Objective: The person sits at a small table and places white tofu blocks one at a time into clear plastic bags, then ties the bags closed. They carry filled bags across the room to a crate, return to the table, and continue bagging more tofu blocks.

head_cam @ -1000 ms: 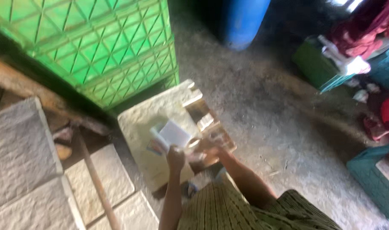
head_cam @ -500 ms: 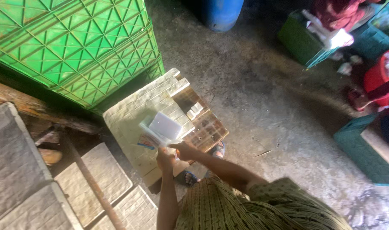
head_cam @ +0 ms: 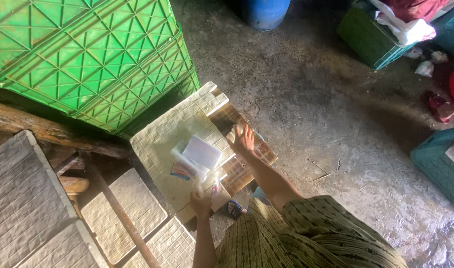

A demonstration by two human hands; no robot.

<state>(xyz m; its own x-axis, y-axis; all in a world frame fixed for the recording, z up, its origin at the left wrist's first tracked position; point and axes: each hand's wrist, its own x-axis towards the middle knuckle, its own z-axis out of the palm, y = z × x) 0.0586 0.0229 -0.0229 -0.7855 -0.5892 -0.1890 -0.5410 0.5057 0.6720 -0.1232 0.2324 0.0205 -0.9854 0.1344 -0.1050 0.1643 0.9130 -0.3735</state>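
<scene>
My left hand (head_cam: 202, 202) grips the neck of a clear plastic bag (head_cam: 194, 160) with a white square block inside. The bag lies on a pale slab (head_cam: 172, 130) scored into small squares. The slab rests on a wooden board (head_cam: 247, 164). My right hand (head_cam: 244, 139) is stretched out over the board's right side with its fingers spread. Its fingertips touch a pale piece at the slab's edge, and it holds nothing that I can see.
Stacked green plastic crates (head_cam: 88, 59) stand just behind the slab. More scored slabs (head_cam: 23, 198) lie on a wooden rack at the left. A blue barrel (head_cam: 264, 12), a green crate with cloth (head_cam: 371, 34) and a teal crate (head_cam: 440, 164) stand on the concrete floor.
My right hand has left the bag and reached out to the right side of the board. My left hand still holds the bag, which now lies lower on the slab.
</scene>
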